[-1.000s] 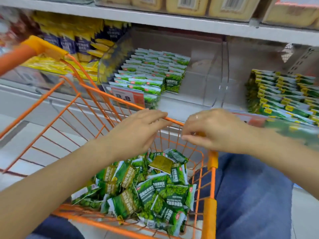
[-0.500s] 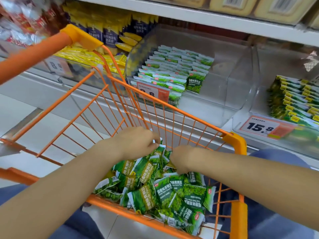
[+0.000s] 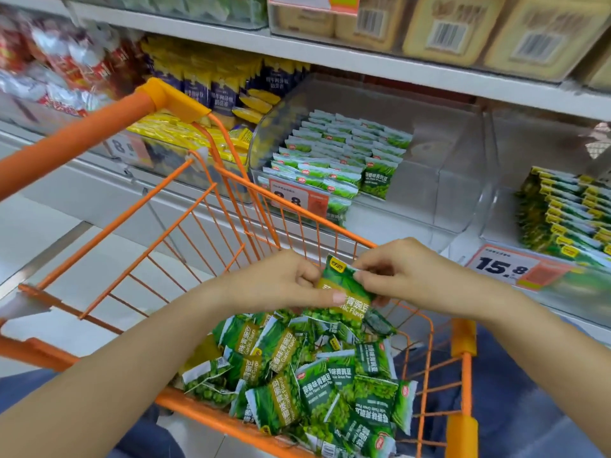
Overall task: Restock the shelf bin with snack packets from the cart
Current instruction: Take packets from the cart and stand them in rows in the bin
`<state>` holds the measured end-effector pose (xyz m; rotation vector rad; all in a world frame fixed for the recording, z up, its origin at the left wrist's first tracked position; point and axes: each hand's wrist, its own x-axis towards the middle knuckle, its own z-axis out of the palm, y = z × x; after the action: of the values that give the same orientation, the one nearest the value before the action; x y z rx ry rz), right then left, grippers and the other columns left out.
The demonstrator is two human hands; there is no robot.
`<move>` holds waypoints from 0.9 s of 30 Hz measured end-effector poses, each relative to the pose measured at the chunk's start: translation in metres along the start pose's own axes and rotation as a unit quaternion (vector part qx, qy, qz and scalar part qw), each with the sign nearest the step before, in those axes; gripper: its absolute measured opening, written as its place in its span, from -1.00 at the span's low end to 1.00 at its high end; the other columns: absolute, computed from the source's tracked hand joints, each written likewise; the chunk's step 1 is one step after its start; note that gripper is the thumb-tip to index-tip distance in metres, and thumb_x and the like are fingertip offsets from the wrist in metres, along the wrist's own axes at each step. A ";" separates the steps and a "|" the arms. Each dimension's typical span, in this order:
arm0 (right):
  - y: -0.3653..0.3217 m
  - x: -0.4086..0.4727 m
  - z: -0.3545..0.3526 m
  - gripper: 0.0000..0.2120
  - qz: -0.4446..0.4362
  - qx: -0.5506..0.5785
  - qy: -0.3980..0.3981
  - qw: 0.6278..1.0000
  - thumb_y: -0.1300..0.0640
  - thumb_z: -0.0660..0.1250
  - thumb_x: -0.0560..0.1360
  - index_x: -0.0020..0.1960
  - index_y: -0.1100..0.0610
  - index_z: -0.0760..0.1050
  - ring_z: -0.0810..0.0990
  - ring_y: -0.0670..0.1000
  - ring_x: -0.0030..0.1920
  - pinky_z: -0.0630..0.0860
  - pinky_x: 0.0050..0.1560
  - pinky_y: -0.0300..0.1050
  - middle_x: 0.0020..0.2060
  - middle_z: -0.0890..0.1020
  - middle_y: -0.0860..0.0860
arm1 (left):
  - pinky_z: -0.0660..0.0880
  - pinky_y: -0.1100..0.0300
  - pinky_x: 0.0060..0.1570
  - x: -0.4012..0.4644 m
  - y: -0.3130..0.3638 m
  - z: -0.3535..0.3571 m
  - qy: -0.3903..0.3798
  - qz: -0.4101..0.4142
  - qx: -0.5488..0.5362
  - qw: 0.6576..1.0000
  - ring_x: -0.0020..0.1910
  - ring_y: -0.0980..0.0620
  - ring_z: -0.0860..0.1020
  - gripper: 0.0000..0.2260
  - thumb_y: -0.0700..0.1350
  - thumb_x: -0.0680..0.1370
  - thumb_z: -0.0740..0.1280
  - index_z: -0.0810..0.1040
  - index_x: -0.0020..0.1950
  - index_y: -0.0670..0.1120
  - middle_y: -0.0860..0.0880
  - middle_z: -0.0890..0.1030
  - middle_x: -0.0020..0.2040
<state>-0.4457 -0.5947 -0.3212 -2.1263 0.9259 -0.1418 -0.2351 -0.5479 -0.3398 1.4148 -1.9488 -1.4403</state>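
A green snack packet (image 3: 344, 285) is held above the cart's (image 3: 463, 345) far rim, long axis tilted, logo end toward the shelf bin (image 3: 456, 166). The left hand (image 3: 281, 282) pinches its left edge, the right hand (image 3: 406, 276) its upper right corner. The bin's left half is stocked; its right half is bare, and many packets (image 3: 310, 381) remain, so restocking looks roughly half done.

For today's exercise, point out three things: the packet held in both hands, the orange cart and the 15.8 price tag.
held packet (image 3: 344, 285), head view, middle of its green front.
orange cart (image 3: 463, 421), head view, right corner post.
15.8 price tag (image 3: 504, 266), head view, printed digits.
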 end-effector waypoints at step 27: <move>0.153 -0.203 -0.153 -0.85 0.198 -0.150 0.363 0.898 0.06 0.47 0.42 -0.03 0.06 0.64 0.60 0.01 -0.24 0.39 -0.23 -0.29 -0.19 0.65 -0.05 | 0.49 0.13 0.03 0.239 0.163 0.152 0.124 0.129 0.222 0.958 0.03 -0.04 0.59 -0.85 0.00 0.51 0.41 0.68 0.01 -0.02 -0.01 0.68 -0.04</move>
<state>-0.7398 -0.6207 -0.2859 -2.1200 1.9038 -0.6505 -0.5374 -0.6725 -0.3309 1.3649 -2.2701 -0.6985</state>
